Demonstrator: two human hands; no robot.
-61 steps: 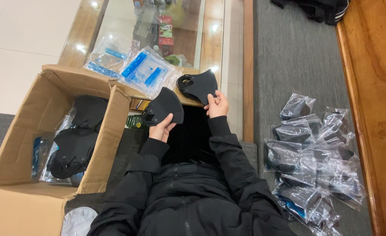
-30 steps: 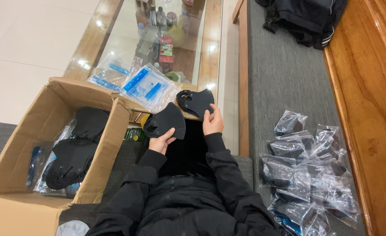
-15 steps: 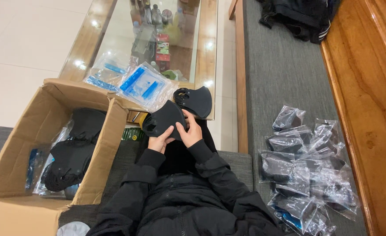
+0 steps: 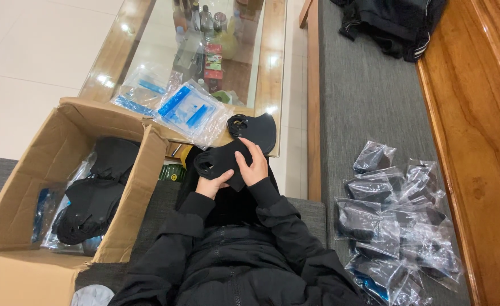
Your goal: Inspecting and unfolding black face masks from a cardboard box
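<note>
Item: two black face masks (image 4: 236, 156), overlapped, held above our lap just in front of the glass-topped counter's (image 4: 272, 73) near edge. Our left hand (image 4: 211, 185) is clamped on the lower mask from beneath; our right hand (image 4: 254, 166) lies on top, fingers closed on the same mask. To the left we note an open cardboard box (image 4: 40, 170) holding more black masks; empty clear bags (image 4: 190, 110) rest on its flap. Bagged masks (image 4: 397, 215) are piled on the grey sofa (image 4: 363, 96) to the right.
</note>
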